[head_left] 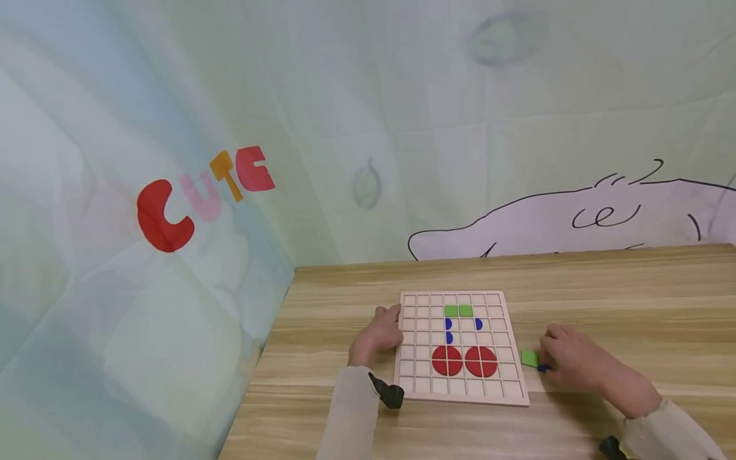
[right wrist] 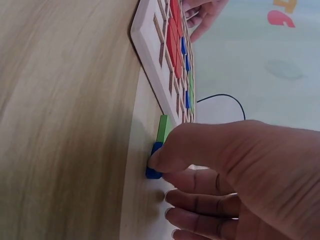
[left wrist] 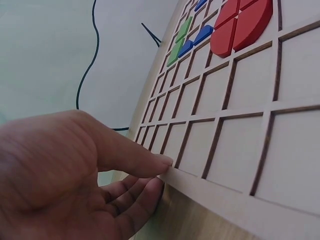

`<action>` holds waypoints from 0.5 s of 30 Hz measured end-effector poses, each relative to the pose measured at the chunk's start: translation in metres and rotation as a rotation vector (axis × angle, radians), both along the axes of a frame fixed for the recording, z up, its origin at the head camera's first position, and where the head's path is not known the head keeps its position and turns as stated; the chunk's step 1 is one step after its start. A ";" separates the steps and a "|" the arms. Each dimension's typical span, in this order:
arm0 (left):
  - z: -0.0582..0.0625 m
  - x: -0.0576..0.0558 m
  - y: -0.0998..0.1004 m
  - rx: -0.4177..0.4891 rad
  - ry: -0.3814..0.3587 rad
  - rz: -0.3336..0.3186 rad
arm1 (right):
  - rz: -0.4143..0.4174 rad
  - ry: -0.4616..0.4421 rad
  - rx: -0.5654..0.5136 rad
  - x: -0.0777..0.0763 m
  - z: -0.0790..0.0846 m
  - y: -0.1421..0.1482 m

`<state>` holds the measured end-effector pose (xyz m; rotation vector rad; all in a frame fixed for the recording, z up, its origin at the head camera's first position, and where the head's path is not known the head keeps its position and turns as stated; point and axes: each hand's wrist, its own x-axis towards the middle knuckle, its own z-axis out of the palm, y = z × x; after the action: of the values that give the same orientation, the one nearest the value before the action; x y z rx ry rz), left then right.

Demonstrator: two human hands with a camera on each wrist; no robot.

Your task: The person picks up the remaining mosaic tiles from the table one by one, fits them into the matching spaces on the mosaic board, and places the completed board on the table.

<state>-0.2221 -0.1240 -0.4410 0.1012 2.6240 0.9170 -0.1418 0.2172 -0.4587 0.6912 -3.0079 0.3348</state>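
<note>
My left hand (head_left: 378,335) holds the left edge of a pale wooden grid board (head_left: 422,367); in the left wrist view its thumb lies on the rim, with the fingers curled against the side. To the right of the board, my right hand (head_left: 577,363) pinches a blue piece (right wrist: 153,173) between thumb and index finger, low over the table. Touching or close beside that piece is a loose green square (head_left: 529,358). Two red circles (head_left: 447,361) made of quarter pieces, two green squares (head_left: 451,311) and three blue half-rounds (head_left: 448,324) sit in the grid.
The board lies flat on a wood-grain table (head_left: 333,287). Behind the table hangs a pale printed backdrop (head_left: 345,96) with a line-drawn animal. Coloured letters (head_left: 165,217) mark the left side wall.
</note>
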 end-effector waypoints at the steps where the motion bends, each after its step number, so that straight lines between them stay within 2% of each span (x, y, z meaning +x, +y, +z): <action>1: 0.000 0.000 0.000 -0.003 0.000 0.001 | -0.003 0.000 0.001 0.000 0.000 0.000; 15: 0.002 0.000 0.000 -0.013 0.003 -0.014 | 0.013 0.050 0.000 0.002 -0.003 0.000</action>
<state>-0.2225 -0.1240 -0.4394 0.1174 2.6287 0.8953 -0.1397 0.2172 -0.4622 0.7086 -2.9574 0.3122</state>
